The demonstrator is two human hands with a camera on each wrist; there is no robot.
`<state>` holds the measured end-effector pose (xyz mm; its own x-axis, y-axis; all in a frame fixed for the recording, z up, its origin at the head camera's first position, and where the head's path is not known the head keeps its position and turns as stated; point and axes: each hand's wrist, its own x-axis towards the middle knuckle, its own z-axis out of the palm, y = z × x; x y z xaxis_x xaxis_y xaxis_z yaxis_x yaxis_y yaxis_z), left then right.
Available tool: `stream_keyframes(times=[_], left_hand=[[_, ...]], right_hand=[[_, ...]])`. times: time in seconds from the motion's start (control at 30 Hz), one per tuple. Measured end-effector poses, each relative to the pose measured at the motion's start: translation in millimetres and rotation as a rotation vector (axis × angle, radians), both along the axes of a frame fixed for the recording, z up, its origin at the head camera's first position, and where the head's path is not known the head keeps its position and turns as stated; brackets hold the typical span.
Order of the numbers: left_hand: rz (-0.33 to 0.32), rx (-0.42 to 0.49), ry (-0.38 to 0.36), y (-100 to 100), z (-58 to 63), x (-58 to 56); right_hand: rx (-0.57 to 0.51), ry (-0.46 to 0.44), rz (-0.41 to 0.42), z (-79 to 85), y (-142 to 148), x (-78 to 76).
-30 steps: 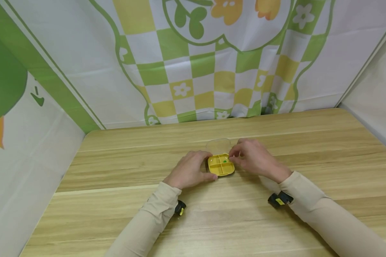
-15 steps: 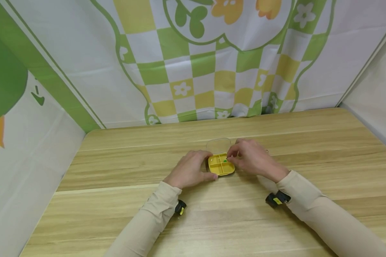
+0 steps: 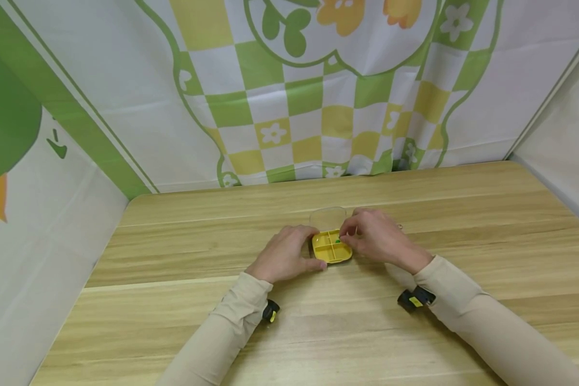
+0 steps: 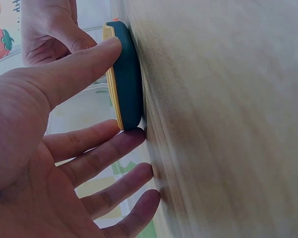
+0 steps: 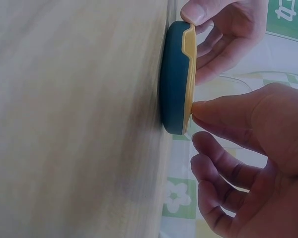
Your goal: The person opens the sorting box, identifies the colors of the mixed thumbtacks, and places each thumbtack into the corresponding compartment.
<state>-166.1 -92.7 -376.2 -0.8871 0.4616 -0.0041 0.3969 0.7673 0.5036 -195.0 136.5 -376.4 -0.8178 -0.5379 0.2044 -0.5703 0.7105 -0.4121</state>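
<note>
A small four-compartment pill case [image 3: 325, 253], yellow inside with a teal outer shell [image 4: 127, 79], lies open on the table with its clear lid [image 3: 327, 216] tipped back. My left hand [image 3: 286, 254] grips it from the left, thumb on the near edge and index and middle fingers around the far end. At the case's right side is my right hand [image 3: 378, 236], its fingers bent and the thumb [image 5: 221, 115] right at the yellow rim. Its fingertips overlap the back right compartment, beside a tiny green piece [image 3: 338, 241]. I cannot tell whether they pinch something.
The wooden table [image 3: 173, 257] stretches out on all sides of the case. A small clear object [image 3: 400, 226] shows just behind the right hand. A checked green, white and yellow curtain [image 3: 304, 102] hangs along the table's back edge.
My right hand has shifted slightly left, bringing its fingertips further over the back right compartment and close to the green piece. The left hand keeps its place on the case.
</note>
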Motion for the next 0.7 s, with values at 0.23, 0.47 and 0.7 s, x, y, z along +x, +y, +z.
stream_keyframes(times=[0.23,0.47,0.7], left_hand=[[0.004,-0.001,-0.007,0.2,0.6,-0.3],[0.003,-0.007,-0.005,0.3,0.7,-0.5],[0.009,0.002,-0.011,0.2,-0.2,-0.5]], right_hand=[[0.001,-0.01,-0.005,0.6,-0.3,0.0],[0.003,-0.008,-0.011,0.3,-0.8,0.3],[-0.01,-0.01,-0.011,2.0,0.7,-0.3]])
